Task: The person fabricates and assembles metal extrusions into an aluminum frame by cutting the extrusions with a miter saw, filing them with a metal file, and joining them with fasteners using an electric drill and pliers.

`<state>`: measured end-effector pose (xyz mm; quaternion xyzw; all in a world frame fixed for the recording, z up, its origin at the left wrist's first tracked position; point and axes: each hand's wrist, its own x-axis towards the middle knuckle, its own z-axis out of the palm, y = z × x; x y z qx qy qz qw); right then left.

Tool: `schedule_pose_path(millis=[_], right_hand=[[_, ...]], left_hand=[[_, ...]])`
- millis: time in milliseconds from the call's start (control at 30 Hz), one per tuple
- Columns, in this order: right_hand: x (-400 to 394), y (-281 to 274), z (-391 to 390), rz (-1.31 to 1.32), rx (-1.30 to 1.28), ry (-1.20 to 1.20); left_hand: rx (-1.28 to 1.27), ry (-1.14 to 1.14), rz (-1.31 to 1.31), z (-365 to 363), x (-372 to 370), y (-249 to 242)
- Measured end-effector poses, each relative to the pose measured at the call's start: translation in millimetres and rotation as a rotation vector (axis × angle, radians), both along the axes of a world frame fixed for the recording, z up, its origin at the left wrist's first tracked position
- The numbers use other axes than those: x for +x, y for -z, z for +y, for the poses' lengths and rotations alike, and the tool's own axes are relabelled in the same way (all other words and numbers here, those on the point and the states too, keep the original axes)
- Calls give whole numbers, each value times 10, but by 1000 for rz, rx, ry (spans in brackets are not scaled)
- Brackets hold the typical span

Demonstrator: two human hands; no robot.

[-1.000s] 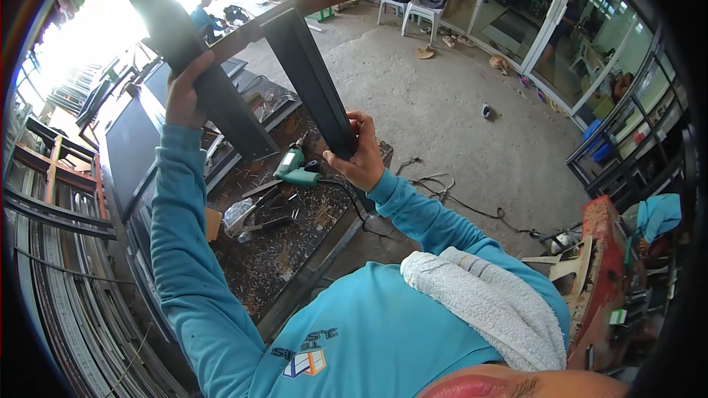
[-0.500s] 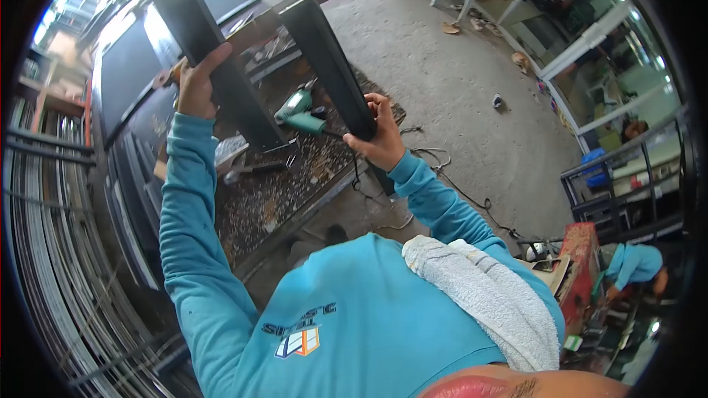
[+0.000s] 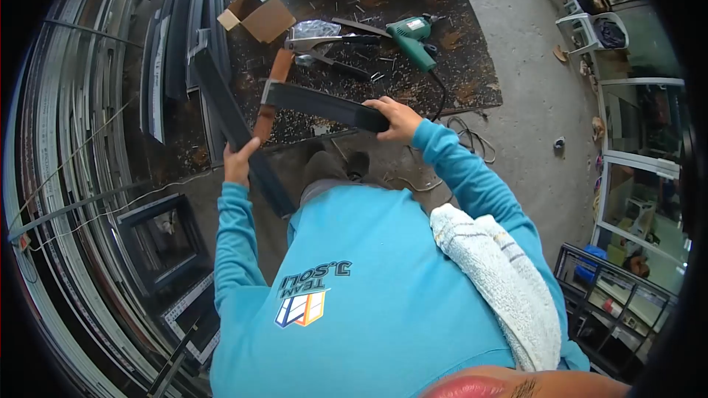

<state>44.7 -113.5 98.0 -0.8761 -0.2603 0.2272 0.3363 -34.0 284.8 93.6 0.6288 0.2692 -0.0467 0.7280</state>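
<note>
My left hand [image 3: 237, 162] grips one dark metal bar [image 3: 225, 107] of a frame piece, low at the left of my body. My right hand [image 3: 398, 118] holds the other dark bar [image 3: 321, 105], which lies nearly level in front of me. A rusty brown cross strip [image 3: 271, 96] joins the two bars at their far ends. The frame piece hangs over the near edge of the dark workbench [image 3: 472, 74].
On the workbench lie a green power drill [image 3: 411, 35] with its cable, pliers [image 3: 324, 44], a plastic bag, a cardboard box [image 3: 258, 15] and metal scraps. Stacked metal profiles [image 3: 66, 147] fill the left. Dark frames [image 3: 158, 243] lean below left. White chairs [image 3: 590, 18] stand far right.
The frame piece has come down from above head height to waist level in front of me, and my view has tilted down onto the workbench and my body.
</note>
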Motion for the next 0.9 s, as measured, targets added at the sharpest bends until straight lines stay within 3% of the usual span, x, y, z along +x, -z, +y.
schedule_pose_path(millis=[200, 300, 433, 533, 733, 900], right_hand=[[422, 405, 530, -16, -159, -258], [541, 432, 828, 11, -210, -295], [519, 381, 1244, 23, -284, -310], [450, 227, 1494, -29, -397, -243], [550, 390, 1972, -70, -466, -263], [903, 455, 1590, -208, -499, -225]], left_hand=[[166, 16, 92, 252, -617, 313], [287, 25, 4, 480, -768, 562], [329, -2, 30, 652, -697, 304], [404, 2, -100, 799, -501, 98], [312, 34, -163, 1117, -109, -2], [262, 6, -152, 1089, 31, -12]])
